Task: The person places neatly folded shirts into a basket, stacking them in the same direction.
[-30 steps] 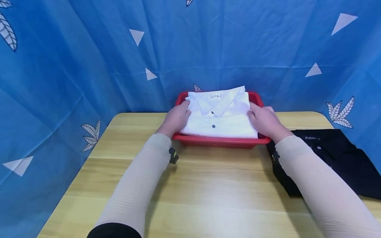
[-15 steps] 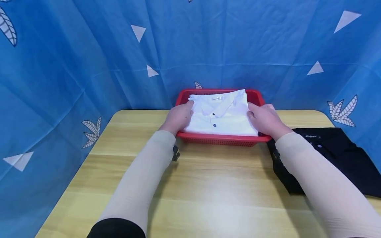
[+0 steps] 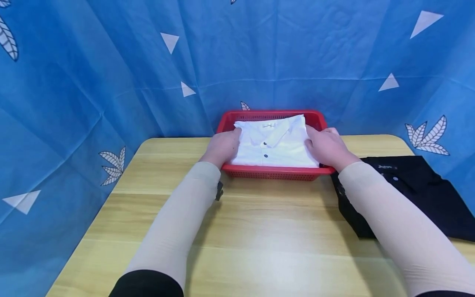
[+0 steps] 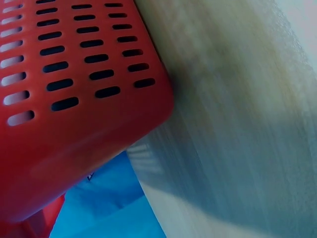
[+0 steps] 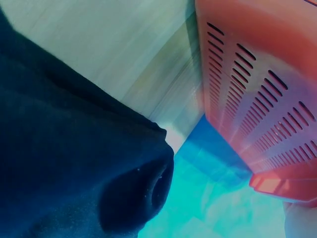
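Observation:
A folded white shirt (image 3: 273,144) with dark buttons lies inside a red slotted basket (image 3: 274,174) at the table's far middle. My left hand (image 3: 224,145) grips the shirt's left edge, thumb on top and fingers tucked beside it. On the opposite side my right hand (image 3: 324,145) holds the right edge the same way. Neither hand shows in the wrist views. The left wrist view has only the basket's wall (image 4: 74,74) and the wooden table (image 4: 237,124); in the right wrist view the basket (image 5: 257,99) stands beside a black shirt (image 5: 64,163).
A folded black shirt (image 3: 408,187) lies on the wooden table (image 3: 259,231) to the right of the basket, under my right forearm. Blue patterned cloth (image 3: 111,82) walls in the table at the back and on both sides.
The white shirt has sunk from above the rim down into the basket, and both hands have come down with it, still at its two sides.

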Tool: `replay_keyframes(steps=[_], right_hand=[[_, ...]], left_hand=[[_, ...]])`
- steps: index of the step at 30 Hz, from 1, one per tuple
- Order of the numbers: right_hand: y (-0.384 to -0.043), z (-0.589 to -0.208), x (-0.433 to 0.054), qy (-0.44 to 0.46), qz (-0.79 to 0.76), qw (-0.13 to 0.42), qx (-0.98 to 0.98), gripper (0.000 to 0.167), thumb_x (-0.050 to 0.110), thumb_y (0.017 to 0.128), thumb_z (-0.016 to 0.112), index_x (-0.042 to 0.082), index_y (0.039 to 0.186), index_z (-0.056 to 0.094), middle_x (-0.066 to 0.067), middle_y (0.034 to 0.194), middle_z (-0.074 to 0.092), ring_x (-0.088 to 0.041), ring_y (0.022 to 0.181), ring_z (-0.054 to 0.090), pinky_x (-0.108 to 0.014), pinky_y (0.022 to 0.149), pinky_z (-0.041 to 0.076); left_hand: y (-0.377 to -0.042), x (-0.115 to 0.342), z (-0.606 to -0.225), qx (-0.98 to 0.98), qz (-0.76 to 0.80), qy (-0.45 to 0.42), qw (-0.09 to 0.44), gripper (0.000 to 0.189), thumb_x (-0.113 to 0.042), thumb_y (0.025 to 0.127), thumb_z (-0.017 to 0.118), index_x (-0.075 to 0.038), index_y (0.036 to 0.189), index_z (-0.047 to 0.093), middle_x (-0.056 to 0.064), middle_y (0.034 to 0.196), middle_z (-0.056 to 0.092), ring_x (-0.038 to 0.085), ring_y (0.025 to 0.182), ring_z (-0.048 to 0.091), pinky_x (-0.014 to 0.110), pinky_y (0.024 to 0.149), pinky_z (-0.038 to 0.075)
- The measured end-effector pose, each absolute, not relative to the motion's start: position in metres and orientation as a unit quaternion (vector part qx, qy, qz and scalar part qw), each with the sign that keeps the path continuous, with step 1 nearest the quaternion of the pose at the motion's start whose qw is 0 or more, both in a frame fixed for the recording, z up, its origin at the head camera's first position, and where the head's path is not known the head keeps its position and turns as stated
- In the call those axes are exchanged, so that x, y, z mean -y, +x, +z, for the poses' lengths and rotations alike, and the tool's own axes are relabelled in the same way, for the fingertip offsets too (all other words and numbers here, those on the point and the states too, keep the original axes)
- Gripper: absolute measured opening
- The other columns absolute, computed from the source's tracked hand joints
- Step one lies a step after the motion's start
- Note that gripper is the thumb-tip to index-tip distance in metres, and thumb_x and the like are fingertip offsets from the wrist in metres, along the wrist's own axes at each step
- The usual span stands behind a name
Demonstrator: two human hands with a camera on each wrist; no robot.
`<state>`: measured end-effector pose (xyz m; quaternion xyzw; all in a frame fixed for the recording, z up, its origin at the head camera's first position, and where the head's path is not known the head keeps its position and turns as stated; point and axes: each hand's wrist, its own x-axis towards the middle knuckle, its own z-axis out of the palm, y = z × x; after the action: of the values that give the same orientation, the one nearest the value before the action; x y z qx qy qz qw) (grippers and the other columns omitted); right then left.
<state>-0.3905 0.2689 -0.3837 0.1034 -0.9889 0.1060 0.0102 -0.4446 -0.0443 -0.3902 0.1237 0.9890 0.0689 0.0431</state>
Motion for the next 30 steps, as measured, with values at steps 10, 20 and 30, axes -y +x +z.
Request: replay_keyframes(steps=[10, 20, 30], right_hand=[[-0.408, -0.379, -0.263, 0.065, 0.133, 0.012, 0.989, 0.096, 0.029, 0.093, 0.072, 0.013, 0.164, 0.009, -0.007, 0.078, 0.062, -0.037, 0.109, 0.061, -0.055, 0.108, 0.025], [-0.417, -0.378, -0.262, 0.062, 0.097, -0.008, 0.993, 0.087, 0.031, 0.084, 0.081, 0.012, 0.156, 0.036, -0.012, 0.103, 0.07, -0.039, 0.116, 0.053, -0.058, 0.107, 0.025], [-0.419, -0.379, -0.259, 0.086, 0.048, -0.014, 0.995, 0.069, 0.032, 0.079, 0.086, 0.017, 0.142, 0.06, -0.012, 0.117, 0.071, -0.032, 0.11, 0.062, -0.056, 0.108, 0.023]], left_hand=[[-0.477, 0.046, -0.386, -0.987, 0.039, 0.156, 0.021, 0.1, -0.032, 0.085, 0.083, -0.018, 0.163, 0.021, 0.005, 0.151, 0.048, 0.025, 0.131, 0.051, 0.045, 0.107, 0.045], [-0.493, 0.046, -0.383, -0.981, 0.032, 0.189, 0.011, 0.109, -0.035, 0.081, 0.086, -0.025, 0.164, 0.015, 0.004, 0.157, 0.042, 0.028, 0.138, 0.045, 0.046, 0.107, 0.045], [-0.496, 0.049, -0.386, -0.973, -0.029, 0.228, 0.002, 0.093, -0.037, 0.077, 0.088, -0.015, 0.154, 0.041, 0.009, 0.143, 0.053, 0.031, 0.131, 0.048, 0.048, 0.106, 0.046]])
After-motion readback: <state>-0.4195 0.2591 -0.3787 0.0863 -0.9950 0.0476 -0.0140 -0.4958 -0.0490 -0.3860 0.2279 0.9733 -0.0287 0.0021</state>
